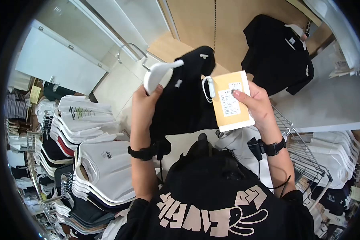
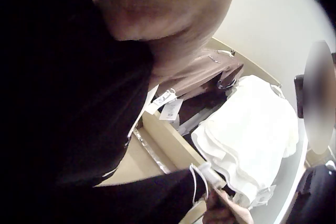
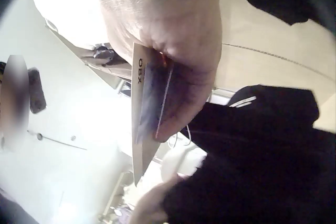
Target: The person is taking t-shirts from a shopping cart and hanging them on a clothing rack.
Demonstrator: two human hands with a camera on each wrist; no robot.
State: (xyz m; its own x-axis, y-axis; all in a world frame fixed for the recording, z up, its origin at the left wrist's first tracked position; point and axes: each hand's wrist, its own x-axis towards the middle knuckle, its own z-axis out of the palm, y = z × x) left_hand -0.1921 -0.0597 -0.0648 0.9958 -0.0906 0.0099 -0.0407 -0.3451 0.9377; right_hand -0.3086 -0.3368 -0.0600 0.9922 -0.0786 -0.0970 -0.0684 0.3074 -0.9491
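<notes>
My left hand (image 1: 142, 106) grips a white hanger (image 1: 158, 76) by its shoulder, with the metal hook pointing up and away. From that hanger hangs a black shirt (image 1: 180, 108) with a small light label. In my right hand (image 1: 261, 102), thumb on the front, is a hang tag (image 1: 221, 107) made of yellowish and white cards with printed stickers. A white cord (image 1: 206, 90) loops from the tag's left edge, beside the shirt. The right wrist view shows the tag (image 3: 137, 98) edge-on, with dark letters on one card.
Racks of hanging shirts (image 1: 104, 168) stand at the left. Another black shirt (image 1: 272, 52) on a white hanger is at the upper right, near a wooden panel (image 1: 192, 24). A wire cart (image 1: 300, 144) stands by my right forearm, with white shirts (image 1: 332, 154) beyond it.
</notes>
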